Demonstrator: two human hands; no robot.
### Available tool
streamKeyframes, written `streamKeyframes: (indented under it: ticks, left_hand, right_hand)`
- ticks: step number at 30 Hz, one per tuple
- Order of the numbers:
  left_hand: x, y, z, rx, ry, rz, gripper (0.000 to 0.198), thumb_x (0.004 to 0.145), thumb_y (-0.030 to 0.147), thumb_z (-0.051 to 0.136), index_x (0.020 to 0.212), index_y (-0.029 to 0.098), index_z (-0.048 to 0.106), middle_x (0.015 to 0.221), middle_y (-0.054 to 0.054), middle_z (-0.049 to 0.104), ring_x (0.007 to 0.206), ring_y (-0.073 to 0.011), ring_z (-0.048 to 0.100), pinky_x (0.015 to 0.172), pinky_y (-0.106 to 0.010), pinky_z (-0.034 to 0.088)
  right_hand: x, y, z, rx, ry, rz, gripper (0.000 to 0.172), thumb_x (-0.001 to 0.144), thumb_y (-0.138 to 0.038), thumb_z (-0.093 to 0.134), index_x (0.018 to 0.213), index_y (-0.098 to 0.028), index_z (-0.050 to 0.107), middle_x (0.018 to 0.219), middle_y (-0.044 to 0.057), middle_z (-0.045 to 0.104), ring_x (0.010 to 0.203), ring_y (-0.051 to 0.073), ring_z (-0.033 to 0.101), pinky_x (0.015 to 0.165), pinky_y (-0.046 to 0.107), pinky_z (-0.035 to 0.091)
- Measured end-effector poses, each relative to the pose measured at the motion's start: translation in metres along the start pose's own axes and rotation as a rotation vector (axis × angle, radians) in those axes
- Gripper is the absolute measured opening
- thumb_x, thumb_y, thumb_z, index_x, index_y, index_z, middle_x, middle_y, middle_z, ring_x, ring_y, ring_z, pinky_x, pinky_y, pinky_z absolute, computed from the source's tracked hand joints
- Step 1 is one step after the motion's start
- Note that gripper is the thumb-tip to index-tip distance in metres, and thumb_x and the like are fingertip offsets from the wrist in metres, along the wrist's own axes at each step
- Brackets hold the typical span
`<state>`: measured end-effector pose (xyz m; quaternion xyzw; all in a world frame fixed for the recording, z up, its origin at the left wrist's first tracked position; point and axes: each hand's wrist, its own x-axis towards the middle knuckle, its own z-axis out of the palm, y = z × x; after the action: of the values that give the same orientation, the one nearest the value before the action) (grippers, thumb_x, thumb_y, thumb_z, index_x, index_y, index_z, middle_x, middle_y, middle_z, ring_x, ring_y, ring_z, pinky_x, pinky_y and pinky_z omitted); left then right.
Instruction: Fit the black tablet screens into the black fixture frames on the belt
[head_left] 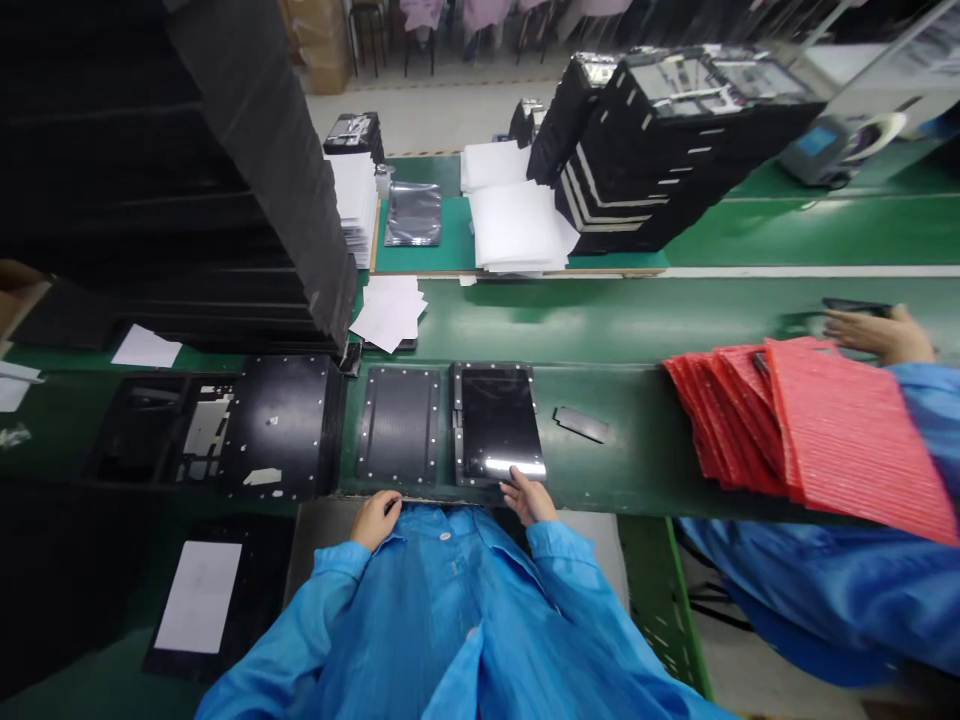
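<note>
My left hand [377, 520] rests at the bench's front edge with its fingers curled in; I see nothing in it. It is just below a flat black plate [399, 425] with bright dots along its border. My right hand [528, 498] touches the lower edge of a glossy black screen panel [500, 420] with its fingertips, fingers apart. That panel lies in a black tray [457, 430], right of the plate. A small grey metal strip [582, 424] lies to the right on the green bench.
Tall black stacks [247, 190] rise at left, beside a lower pile of black trays [277, 425]. White sheets [517, 225] and stacked trays [645, 150] stand at the back. At right, a co-worker's hand [885, 335] holds a dark item beside red bubble bags [847, 425].
</note>
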<state>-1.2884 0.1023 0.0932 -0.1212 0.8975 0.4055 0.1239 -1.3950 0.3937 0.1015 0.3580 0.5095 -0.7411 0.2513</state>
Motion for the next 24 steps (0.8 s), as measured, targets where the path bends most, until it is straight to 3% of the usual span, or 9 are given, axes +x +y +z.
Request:
streamKeyframes:
  ticks: [2,4,6,8,11,13,18,21,24]
  left_hand:
    - [0.003,0.003,-0.001,-0.003,-0.023,0.02,0.022,0.081,0.025,0.051,0.09,0.021,0.071,0.095,-0.005,0.074,0.091,-0.0198,0.069,0.087,-0.033,0.055]
    - [0.009,0.009,-0.001,0.006,-0.054,0.048,0.023,0.082,0.027,0.051,0.093,0.021,0.071,0.098,-0.006,0.074,0.094,-0.0203,0.068,0.089,-0.034,0.054]
    - [0.02,0.021,0.002,0.038,-0.096,0.09,0.025,0.085,0.032,0.051,0.096,0.021,0.071,0.101,-0.007,0.073,0.096,-0.0209,0.067,0.092,-0.035,0.052]
    - [0.038,0.037,0.01,0.088,-0.127,0.145,0.031,0.087,0.038,0.05,0.103,0.02,0.069,0.108,-0.008,0.071,0.104,-0.0225,0.064,0.098,-0.039,0.049]
    - [0.07,0.065,0.033,0.143,-0.141,0.178,0.05,0.085,0.047,0.054,0.126,0.018,0.058,0.136,-0.011,0.058,0.132,-0.0288,0.046,0.115,-0.051,0.029]
    - [0.089,0.079,0.051,0.156,-0.167,0.138,0.068,0.082,0.051,0.057,0.138,0.014,0.044,0.149,-0.016,0.043,0.143,-0.0332,0.028,0.118,-0.057,0.015]
    - [0.106,0.081,0.081,0.157,-0.218,0.046,0.084,0.082,0.05,0.054,0.147,0.008,0.021,0.156,-0.023,0.026,0.148,-0.0337,0.009,0.118,-0.058,0.004]
    - [0.099,0.074,0.084,0.178,-0.241,0.002,0.087,0.082,0.048,0.053,0.149,0.009,0.014,0.157,-0.023,0.023,0.148,-0.0316,0.008,0.119,-0.057,0.004]
    - [0.084,0.077,0.082,0.223,-0.229,-0.053,0.085,0.083,0.044,0.053,0.149,0.009,0.013,0.156,-0.023,0.024,0.149,-0.0296,0.009,0.119,-0.056,0.005]
  right_hand:
    - [-0.004,-0.006,0.0,-0.151,0.005,0.146,0.032,0.081,-0.041,0.068,0.064,-0.015,0.061,0.058,0.006,0.068,0.043,0.01,0.059,0.037,0.016,0.043]
    - [-0.008,-0.014,-0.006,-0.377,-0.072,0.285,0.048,0.085,-0.054,0.057,0.061,-0.013,0.063,0.054,0.01,0.066,0.039,0.011,0.054,0.034,0.018,0.037]
    - [-0.008,-0.021,-0.017,-0.605,-0.164,0.258,0.055,0.082,-0.061,0.056,0.054,-0.013,0.062,0.045,0.009,0.06,0.036,0.012,0.049,0.034,0.02,0.033]
    - [-0.005,-0.028,-0.031,-0.755,-0.108,-0.008,0.05,0.076,-0.059,0.063,0.053,-0.015,0.061,0.047,0.007,0.06,0.042,0.014,0.052,0.042,0.023,0.041]
    - [0.007,-0.029,-0.046,-0.815,0.247,-0.474,0.038,0.069,-0.054,0.069,0.077,-0.017,0.069,0.085,0.011,0.072,0.08,0.024,0.065,0.079,0.036,0.053]
    - [0.018,-0.023,-0.051,-0.773,0.345,-0.551,0.047,0.07,-0.056,0.066,0.098,-0.018,0.069,0.111,0.012,0.068,0.106,0.03,0.061,0.099,0.044,0.045]
    - [0.044,0.005,-0.06,-0.541,0.099,-0.469,0.067,0.07,-0.073,0.056,0.111,-0.021,0.066,0.125,0.009,0.063,0.129,0.031,0.047,0.113,0.046,0.032]
    - [0.053,0.016,-0.074,-0.548,0.015,-0.485,0.073,0.065,-0.073,0.061,0.116,-0.021,0.063,0.132,0.011,0.058,0.13,0.032,0.046,0.115,0.049,0.029]
    - [0.057,0.02,-0.086,-0.637,-0.036,-0.52,0.071,0.071,-0.064,0.06,0.125,-0.018,0.058,0.136,0.015,0.054,0.131,0.033,0.045,0.115,0.051,0.028]
